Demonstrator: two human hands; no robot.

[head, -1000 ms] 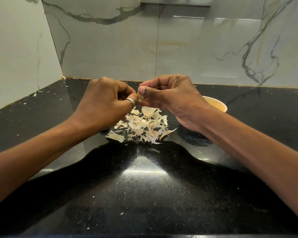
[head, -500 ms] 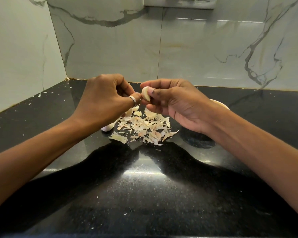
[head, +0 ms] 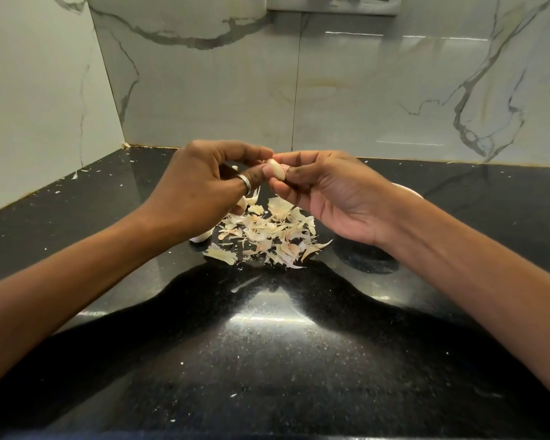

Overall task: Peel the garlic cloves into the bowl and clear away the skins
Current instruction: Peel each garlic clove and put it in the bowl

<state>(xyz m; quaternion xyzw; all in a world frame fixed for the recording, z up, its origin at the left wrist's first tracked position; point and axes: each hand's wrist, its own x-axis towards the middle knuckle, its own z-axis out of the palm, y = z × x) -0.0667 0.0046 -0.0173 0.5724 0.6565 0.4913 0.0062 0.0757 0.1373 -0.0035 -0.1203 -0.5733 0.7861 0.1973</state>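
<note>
Both hands meet above the middle of the black counter [head: 267, 360], a little way up from its surface. The right hand [head: 337, 198] pinches a pale garlic clove [head: 275, 169] between forefinger and thumb, with its other fingers curled loosely underneath and the palm turned partly toward the camera. The left hand [head: 204, 185] comes in from the left with its fingers curled. The tips of its thumb and forefinger close on the same clove from the left side, so the clove sits held between the two hands. A silver ring [head: 245, 184] shows on the left hand. A whitish piece [head: 246, 201] sticks out below that hand's lower fingers; whether it is held there or lies on the counter behind, I cannot tell.

Right below the hands lies a loose pile of papery garlic skins [head: 267, 233], spread flat on the counter. At the left edge of the pile, half under the left wrist, lies another clove [head: 200, 238]. The bowl [head: 408, 191] stands on the counter to the right of the pile, mostly hidden behind the right hand, with only a strip of its pale rim in view.

Small white flecks dot the counter. Marble-patterned wall tiles [head: 204, 90] rise at the far and left sides, and a switch plate [head: 331, 4] sits at the top edge.
</note>
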